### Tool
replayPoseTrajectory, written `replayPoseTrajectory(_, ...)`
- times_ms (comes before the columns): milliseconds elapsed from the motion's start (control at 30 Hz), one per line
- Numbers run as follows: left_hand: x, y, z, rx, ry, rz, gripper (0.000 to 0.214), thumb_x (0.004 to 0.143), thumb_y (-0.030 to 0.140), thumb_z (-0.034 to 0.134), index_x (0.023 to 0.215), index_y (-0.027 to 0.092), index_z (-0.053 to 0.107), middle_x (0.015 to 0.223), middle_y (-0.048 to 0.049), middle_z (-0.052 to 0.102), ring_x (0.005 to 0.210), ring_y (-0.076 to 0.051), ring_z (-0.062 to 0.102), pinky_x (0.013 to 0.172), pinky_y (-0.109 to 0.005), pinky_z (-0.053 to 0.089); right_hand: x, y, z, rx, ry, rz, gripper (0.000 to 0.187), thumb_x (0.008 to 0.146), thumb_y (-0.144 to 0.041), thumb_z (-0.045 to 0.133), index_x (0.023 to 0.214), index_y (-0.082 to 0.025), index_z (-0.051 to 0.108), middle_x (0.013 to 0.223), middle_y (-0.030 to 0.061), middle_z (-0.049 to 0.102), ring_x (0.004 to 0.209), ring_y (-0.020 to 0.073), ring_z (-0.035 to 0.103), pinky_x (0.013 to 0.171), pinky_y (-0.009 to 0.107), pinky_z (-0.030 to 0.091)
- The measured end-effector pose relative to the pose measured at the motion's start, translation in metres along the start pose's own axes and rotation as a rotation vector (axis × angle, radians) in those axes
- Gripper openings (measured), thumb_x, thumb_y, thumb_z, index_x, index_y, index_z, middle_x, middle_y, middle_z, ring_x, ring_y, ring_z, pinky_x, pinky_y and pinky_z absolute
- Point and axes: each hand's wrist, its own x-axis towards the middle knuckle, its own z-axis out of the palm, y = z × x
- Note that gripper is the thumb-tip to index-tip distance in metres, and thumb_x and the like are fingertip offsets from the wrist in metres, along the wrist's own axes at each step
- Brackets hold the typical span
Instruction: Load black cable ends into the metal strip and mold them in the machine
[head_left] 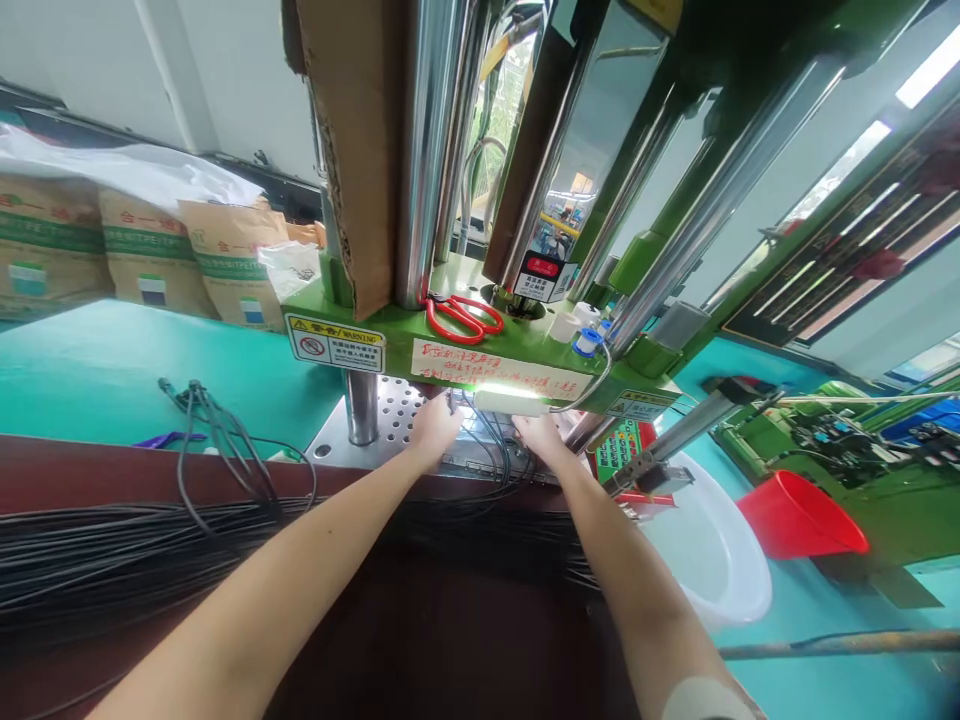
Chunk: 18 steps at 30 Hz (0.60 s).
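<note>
Reaching under the green ledge (525, 350) of a press, the left hand (435, 425) and the right hand (540, 435) rest side by side on a metal block (480, 462) where a few black leads (491, 450) are laid. The fingertips of both hands are hidden behind a lit lamp strip (510, 402) and the ledge's edge, so I cannot tell whether either hand is clenched on a lead or only pressing on it. The leads lie between the two hands, their long axis running from the block back toward the person, with the far ends pointing into the press.

Just left of the left hand, a perforated steel plate (394, 405) carries a chrome column (362, 405). Nearer the person, a thick bundle of black wire (112, 550) lies across the dark red bench (75, 470), its length running left to right, crosswise to the leads. A looser bunch of wire (217, 430) rises from it.

On the ledge lie red scissors (461, 315) and small white cups (570, 325), whose contents cannot be made out. Right of the right arm stands a white basin (712, 550), showing only its pale inner wall, and beyond it a red bucket (799, 515) tipped on its side with its mouth facing left. At far left, closed paper sacks (150, 260) stand in a row.
</note>
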Motion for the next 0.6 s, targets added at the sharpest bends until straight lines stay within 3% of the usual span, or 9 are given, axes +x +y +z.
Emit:
replayPoseTrajectory(100, -0.004, 0.000, -0.005, 0.214, 0.049, 0.119, 0.036, 0.073, 0.019, 0.047, 0.109, 0.013, 0.051, 0.091, -0.0143, 0.063, 0.098, -0.030, 0.056, 0.084, -0.040, 0.041, -0.002, -0.007, 0.005, -0.084, -0.004, 0.016, 0.025, 0.082, -0.021, 0.045, 0.089, -0.013, 0.068, 0.089, 0.0111, 0.068, 0.090, 0.0208, 0.060, 0.080, 0.027, 0.041)
replayPoseTrajectory(267, -0.004, -0.002, -0.004, 0.438, 0.066, 0.207, 0.035, 0.077, 0.019, 0.038, 0.106, 0.007, 0.054, 0.083, -0.0172, 0.064, 0.087, -0.030, 0.060, 0.078, -0.039, 0.043, -0.003, -0.013, 0.010, -0.185, 0.005, 0.035, 0.031, 0.084, -0.021, 0.040, 0.099, -0.012, 0.065, 0.097, 0.0142, 0.066, 0.094, 0.0232, 0.060, 0.080, 0.029, 0.042)
replayPoseTrajectory(600, 0.003, 0.002, -0.003, 0.557, 0.091, 0.214, 0.037, 0.079, 0.016, 0.036, 0.110, 0.009, 0.054, 0.088, -0.0170, 0.064, 0.088, -0.029, 0.059, 0.075, -0.038, 0.043, -0.003, -0.023, 0.002, -0.304, 0.002, -0.082, 0.030, 0.086, -0.018, 0.038, 0.100, -0.013, 0.063, 0.098, 0.0153, 0.066, 0.098, 0.0241, 0.058, 0.085, 0.032, 0.040)
